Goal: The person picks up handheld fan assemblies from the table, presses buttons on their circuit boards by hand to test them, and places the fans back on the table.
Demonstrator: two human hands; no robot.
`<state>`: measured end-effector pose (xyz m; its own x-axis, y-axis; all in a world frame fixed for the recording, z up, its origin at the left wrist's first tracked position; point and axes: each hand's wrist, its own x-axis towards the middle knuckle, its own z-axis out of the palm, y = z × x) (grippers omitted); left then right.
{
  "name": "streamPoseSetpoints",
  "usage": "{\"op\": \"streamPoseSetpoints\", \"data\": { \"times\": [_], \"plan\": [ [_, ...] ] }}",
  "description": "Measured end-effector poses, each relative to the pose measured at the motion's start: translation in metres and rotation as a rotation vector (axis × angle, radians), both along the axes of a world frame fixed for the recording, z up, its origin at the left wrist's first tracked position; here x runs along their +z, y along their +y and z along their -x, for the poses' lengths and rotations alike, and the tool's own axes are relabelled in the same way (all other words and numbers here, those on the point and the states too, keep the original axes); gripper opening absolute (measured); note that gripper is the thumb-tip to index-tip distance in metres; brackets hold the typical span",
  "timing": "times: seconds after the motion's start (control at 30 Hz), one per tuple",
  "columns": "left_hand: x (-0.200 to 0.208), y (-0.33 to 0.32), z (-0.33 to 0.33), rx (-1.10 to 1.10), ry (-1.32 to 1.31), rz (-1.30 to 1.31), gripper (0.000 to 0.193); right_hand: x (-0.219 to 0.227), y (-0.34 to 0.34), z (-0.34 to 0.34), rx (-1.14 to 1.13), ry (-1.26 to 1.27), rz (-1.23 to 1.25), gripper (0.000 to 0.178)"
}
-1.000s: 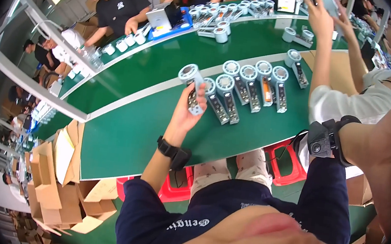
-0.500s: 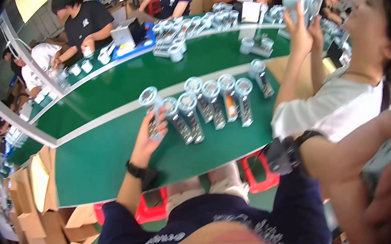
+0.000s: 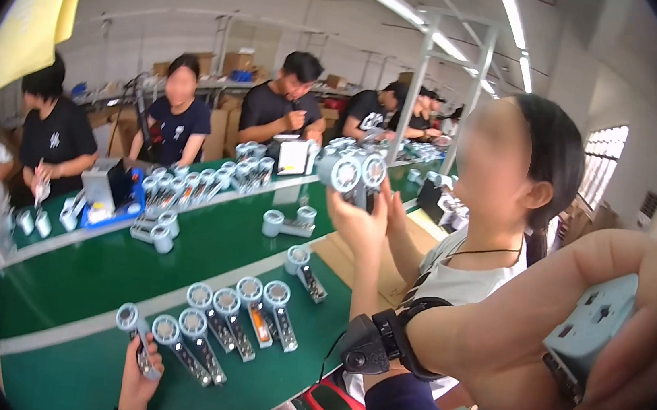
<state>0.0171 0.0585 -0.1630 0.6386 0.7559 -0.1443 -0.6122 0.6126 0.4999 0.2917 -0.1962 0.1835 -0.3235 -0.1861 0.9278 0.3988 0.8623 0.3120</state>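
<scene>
My left hand [image 3: 141,366] grips the handle of a light-blue handheld fan [image 3: 129,318], its round grilled head up and the inside of its handle exposed. Beside it, on the green table, lie two similar fans [image 3: 203,349], then a cluster of several more [image 3: 239,312]. One of these has an orange piece [image 3: 258,321] in its handle. Close to the camera on the right, my right hand [image 3: 564,337] is raised, its fingers curled around a light-blue casing [image 3: 595,320] with small slots. Most of that casing is hidden by my fingers and palm.
A co-worker [image 3: 469,253] stands close on my right, holding up light-blue fans [image 3: 348,173]. Beyond a pale rail [image 3: 79,330], more fans [image 3: 184,189] and a blue tray [image 3: 113,213] line the far side. A red stool [image 3: 342,409] stands below the table.
The view has tilted up, showing more of the room and the co-worker. My right hand and its casing show larger at the right. My left hand still holds its fan.
</scene>
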Motion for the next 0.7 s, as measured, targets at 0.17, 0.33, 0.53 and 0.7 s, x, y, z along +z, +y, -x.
{"op": "streamPoseSetpoints", "data": {
  "times": [0.17, 0.33, 0.53, 0.7],
  "plan": [
    [-0.014, -0.001, -0.015, 0.164, 0.05, 0.076, 0.031, -0.021, -0.001, -0.015, 0.056, 0.207, 0.028, 0.005],
    [0.005, -0.007, -0.007, 0.162, 0.202, 0.163, 0.025, -0.046, 0.002, -0.025, 0.179, 0.379, 0.086, 0.004],
    [-0.012, -0.009, 0.022, 0.167, 0.135, 0.208, 0.025, -0.054, 0.021, 0.016, 0.307, 0.409, 0.1, 0.004],
    [-0.01, -0.011, 0.034, 0.188, 0.144, 0.257, 0.026, -0.149, 0.065, 0.034, 0.22, 1.111, 0.536, 0.027]
  ]
}}
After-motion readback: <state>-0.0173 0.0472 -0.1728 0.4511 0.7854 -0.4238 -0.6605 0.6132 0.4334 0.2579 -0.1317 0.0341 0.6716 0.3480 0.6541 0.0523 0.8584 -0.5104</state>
